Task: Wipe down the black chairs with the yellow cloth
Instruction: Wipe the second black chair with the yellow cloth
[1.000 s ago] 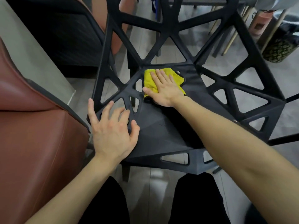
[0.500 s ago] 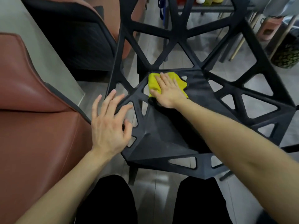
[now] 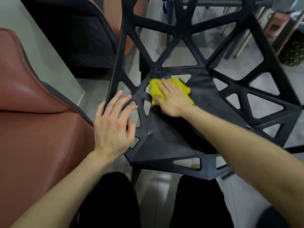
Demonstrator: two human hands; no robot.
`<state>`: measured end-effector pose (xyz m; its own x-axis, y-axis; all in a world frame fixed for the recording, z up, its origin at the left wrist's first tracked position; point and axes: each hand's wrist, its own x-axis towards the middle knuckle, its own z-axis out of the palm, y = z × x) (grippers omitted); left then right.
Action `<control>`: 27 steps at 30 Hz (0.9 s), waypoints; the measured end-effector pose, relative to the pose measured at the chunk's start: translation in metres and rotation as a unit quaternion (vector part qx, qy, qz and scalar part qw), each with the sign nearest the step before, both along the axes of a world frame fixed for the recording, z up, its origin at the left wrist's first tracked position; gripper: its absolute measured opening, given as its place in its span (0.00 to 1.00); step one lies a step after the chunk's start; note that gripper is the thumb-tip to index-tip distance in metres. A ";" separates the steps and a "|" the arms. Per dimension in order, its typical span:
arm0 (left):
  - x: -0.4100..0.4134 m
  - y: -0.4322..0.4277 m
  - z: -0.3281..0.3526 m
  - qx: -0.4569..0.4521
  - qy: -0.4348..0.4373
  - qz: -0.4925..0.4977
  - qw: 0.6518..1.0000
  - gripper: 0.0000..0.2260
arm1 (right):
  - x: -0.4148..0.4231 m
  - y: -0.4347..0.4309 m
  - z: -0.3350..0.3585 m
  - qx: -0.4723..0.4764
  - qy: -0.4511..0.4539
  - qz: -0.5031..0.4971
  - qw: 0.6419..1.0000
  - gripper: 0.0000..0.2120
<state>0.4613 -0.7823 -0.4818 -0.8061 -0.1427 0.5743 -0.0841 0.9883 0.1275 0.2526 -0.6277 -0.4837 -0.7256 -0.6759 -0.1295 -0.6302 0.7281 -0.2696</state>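
Directly below the camera, a black openwork chair [image 3: 164, 142] is standing on the grey tiled floor [image 3: 156, 180], its seat and back built of struts with triangular gaps. A brown leather chair [image 3: 32, 129] is sitting just beside its left edge, and another dark-backed chair [image 3: 74, 38] is standing beyond that one. The person's legs in black trousers [image 3: 107, 203] are showing at the seat's near edge. The left hand [image 3: 111, 127] is resting on the struts along the seat's left edge, its fingers [image 3: 115, 102] lying straight and slightly spread and clamping on nothing, with the thumb lying on the seat. The right hand [image 3: 172, 99], blurred, is pressing flat on the yellow cloth [image 3: 155, 89], its fingers [image 3: 166, 87] lying straight and close together on top rather than curling round it. The cloth is lying bunched at the seat's far left corner, touching the seat surface and partly covering one triangular gap.
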 end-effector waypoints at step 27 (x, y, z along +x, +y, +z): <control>-0.011 -0.009 -0.012 0.023 0.047 0.002 0.999 0.19 | 0.122 0.146 0.031 0.007 0.079 -0.052 0.995 0.30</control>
<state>0.4502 -0.7917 -0.4938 -0.7481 -0.1733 0.6405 -0.0726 0.9809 0.1807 0.3750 -0.4819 -0.4528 -0.8037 -0.5947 -0.0170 -0.5847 0.7948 -0.1623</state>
